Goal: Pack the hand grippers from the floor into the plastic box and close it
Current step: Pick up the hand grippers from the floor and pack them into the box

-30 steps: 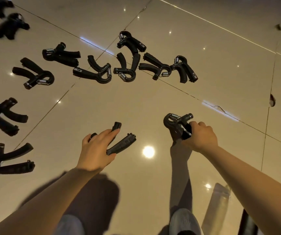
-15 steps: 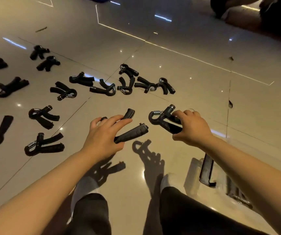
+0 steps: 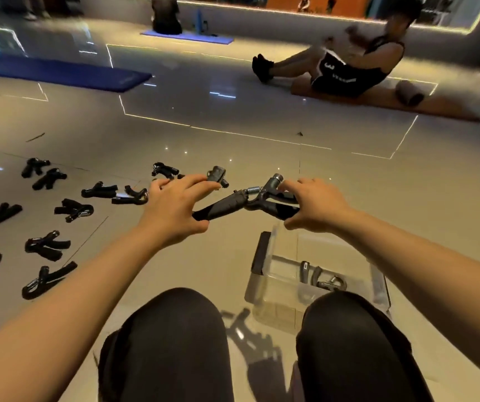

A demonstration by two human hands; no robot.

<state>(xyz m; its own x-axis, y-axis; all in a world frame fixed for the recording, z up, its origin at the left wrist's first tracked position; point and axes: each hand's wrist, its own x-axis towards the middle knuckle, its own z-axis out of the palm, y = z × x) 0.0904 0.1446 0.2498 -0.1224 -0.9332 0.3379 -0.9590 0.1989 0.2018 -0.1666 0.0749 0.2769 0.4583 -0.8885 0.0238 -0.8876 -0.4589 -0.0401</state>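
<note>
The left hand (image 3: 175,210) gripped one black hand gripper (image 3: 221,203) by its handle, and the right hand (image 3: 315,203) held a second gripper (image 3: 273,195) with its spring showing; the two nearly touched in the air at twelve o'clock from the clear plastic box (image 3: 279,274). The box stood open on the floor (image 3: 233,140) between the knees, one gripper (image 3: 319,278) already inside. Many more (image 3: 47,246) lay at nine o'clock. To pack well, I would lower each flat and nest the handles alongside, leaving room for the lid. No brand was legible on them; a seated person's shorts (image 3: 337,72) at one o'clock bore a "3".
</note>
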